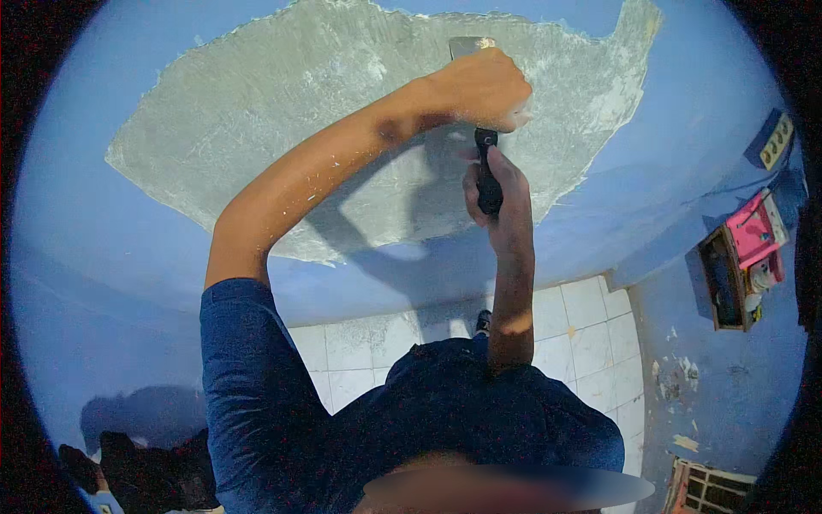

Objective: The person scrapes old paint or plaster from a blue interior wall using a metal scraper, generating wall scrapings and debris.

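A scraper with a flat metal blade (463, 46) and a black handle (489, 193) lies against a grey bared patch (282, 115) on a blue painted wall. My left hand (491, 87) is closed over the scraper's front part, just behind the blade, and hides its neck. Lower down, my right hand (510, 186) grips the handle, thumb along it. Pale flecks dot my left forearm. The patch has ragged edges where blue paint (385, 283) meets it.
White floor tiles (578, 321) lie below the wall. On the right side wall are a multi-socket outlet (776, 141), a wooden shelf box (722, 279) with a pink container (751, 231), and chipped paint. Dark fabric (154, 469) shows at lower left, a barred frame (713, 485) at lower right.
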A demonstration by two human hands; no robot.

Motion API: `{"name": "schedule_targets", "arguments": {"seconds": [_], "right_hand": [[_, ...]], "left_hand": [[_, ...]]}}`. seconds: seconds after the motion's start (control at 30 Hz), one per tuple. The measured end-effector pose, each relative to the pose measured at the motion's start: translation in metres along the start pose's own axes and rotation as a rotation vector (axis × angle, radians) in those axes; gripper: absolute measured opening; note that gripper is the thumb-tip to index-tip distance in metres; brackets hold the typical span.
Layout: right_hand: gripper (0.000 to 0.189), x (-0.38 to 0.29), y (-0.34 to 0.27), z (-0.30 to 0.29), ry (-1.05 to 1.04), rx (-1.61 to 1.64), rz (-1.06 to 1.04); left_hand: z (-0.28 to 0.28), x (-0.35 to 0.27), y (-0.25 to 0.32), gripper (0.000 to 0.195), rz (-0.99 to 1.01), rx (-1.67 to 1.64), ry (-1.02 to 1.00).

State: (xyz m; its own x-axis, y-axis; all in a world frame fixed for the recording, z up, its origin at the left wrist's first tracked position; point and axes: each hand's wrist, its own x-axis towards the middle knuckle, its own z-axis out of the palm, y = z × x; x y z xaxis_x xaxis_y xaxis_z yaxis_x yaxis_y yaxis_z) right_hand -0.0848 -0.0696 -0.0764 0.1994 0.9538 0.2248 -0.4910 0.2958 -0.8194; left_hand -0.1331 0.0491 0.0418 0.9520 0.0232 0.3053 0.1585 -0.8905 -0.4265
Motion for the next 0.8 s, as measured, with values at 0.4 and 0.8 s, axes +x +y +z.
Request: {"name": "schedule_targets", "arguments": {"seconds": [0.4,0.8], "right_hand": [[0.042,-0.002,0.007,0.001,0.057,0.181,0.022],[0.041,0.017,-0.012,0.015,0.140,0.131,-0.028]], "left_hand": [[-0.003,0.006,0.003,0.043,-0.038,-0.052,-0.020],[-0.010,0.011,-0.013,0.039,0.004,-0.060,0.175]]}}
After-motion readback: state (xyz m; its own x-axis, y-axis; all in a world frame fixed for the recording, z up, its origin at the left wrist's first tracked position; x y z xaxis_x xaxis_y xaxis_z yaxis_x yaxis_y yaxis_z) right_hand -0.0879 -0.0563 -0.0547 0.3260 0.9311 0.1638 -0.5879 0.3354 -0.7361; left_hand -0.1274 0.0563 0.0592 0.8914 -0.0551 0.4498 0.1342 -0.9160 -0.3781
